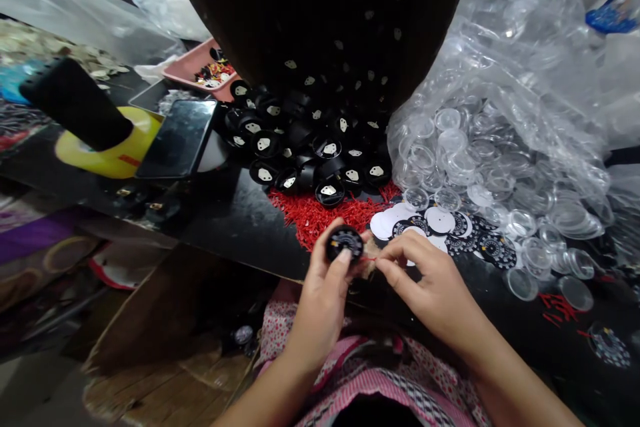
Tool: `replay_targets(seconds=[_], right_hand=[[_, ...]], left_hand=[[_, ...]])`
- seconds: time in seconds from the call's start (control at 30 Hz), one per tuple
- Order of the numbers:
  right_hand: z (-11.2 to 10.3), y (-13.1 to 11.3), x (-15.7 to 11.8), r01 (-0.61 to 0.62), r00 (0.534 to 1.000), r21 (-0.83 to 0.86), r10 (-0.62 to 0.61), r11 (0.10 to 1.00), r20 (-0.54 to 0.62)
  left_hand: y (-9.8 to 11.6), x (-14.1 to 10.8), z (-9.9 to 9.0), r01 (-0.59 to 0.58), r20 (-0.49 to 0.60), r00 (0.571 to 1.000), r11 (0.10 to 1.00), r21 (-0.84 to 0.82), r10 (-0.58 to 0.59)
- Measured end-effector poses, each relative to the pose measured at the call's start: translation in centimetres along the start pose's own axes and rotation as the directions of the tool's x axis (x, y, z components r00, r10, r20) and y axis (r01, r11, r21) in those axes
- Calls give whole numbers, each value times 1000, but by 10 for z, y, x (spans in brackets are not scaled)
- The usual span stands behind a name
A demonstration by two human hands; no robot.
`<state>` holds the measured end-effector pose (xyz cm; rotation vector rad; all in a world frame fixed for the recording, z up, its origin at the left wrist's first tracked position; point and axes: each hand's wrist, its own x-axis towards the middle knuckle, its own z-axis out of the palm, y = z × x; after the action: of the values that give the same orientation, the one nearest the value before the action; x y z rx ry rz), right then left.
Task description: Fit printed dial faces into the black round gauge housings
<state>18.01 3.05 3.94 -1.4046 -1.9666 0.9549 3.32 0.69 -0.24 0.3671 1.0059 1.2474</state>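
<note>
Black plastic dial housing (345, 243) sat at 6 o'clock of the black parts pile (305, 147), gripped by its rim in the left hand (320, 300); it looked light, rigid and smooth. Right hand (430, 287), at its 3 o'clock, pinched a thin red needle (369, 258), likely flimsy and easily bent, best held by fingertips.

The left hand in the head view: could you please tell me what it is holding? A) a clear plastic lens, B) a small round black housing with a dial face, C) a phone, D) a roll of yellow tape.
B: the left hand grips a small round black housing with a printed dial face, while the right hand pinches a thin red pointer at its edge.
</note>
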Motion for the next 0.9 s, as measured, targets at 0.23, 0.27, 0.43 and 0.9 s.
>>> replay_targets(seconds=[0.23, 0.27, 0.43, 0.9], right_hand=[[-1, -3, 1, -7, 999, -163, 14, 987, 42], [-1, -3, 1, -4, 999, -170, 12, 985, 44], [-2, -4, -1, -3, 1000, -101, 4, 995, 10], [13, -8, -7, 78, 993, -77, -84, 994, -79]], left_hand=[[-4, -1, 4, -28, 61, 998, 972, 235, 14], [-3, -2, 4, -46, 70, 997, 963, 267, 28], [8, -6, 4, -98, 85, 994, 930, 355, 72], [17, -20, 0, -186, 48, 980, 792, 581, 195]])
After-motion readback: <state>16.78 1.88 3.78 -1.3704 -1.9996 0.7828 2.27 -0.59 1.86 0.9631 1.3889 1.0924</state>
